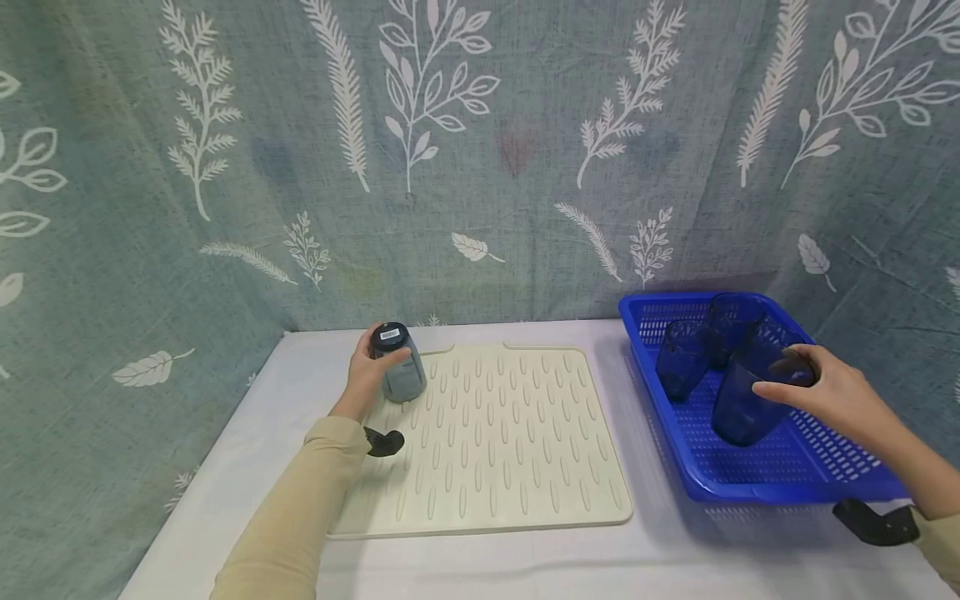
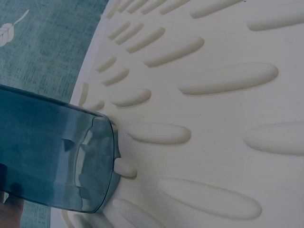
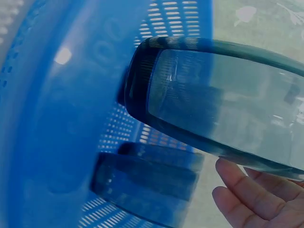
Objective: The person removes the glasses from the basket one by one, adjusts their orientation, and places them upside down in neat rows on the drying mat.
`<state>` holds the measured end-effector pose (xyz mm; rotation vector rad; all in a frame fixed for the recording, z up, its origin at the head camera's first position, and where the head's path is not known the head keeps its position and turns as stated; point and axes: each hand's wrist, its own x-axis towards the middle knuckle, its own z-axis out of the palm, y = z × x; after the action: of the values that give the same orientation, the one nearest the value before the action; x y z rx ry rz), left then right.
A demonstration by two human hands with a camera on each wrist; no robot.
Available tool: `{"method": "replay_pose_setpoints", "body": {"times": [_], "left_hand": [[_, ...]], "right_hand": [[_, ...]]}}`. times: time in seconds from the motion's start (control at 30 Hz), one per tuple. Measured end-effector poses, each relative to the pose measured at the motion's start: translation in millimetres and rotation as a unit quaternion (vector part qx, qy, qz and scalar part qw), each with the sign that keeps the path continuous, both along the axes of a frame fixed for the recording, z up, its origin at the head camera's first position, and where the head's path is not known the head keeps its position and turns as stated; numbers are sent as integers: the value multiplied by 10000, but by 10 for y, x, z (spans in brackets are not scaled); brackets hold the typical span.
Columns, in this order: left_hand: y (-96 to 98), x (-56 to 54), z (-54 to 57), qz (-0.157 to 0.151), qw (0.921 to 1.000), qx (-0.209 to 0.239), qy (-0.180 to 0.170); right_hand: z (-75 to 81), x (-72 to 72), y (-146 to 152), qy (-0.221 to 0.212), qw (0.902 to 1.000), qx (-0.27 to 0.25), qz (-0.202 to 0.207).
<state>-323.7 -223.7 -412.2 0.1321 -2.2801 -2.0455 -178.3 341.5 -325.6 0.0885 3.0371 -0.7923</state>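
In the head view my left hand grips a bluish drinking glass, thumb on one side and fingers behind. The glass is upside down, with a white label on its dark base. Its rim is right at the back left corner of the cream ribbed drying mat. On the right, my right hand holds a second glass near its upper end, tilted inside the blue basket. The right wrist view shows that glass's thick base pointing into the basket.
Other blue glasses, one glass at the left and one glass at the back, stand in the basket. A white cloth covers the table. Patterned grey-green fabric hangs behind it.
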Motion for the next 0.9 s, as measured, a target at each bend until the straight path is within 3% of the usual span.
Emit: {"method": "replay_pose_setpoints", "body": {"times": [0.53,0.9], "left_hand": [[6,-21,-28,99,9999,-59,20],[-5,-29,-33,100,9999,-82,-2]], "right_hand": [[153,14,-73,299,9993,-116,-195],[243,46,-107,640,9948,-780,-167]]}}
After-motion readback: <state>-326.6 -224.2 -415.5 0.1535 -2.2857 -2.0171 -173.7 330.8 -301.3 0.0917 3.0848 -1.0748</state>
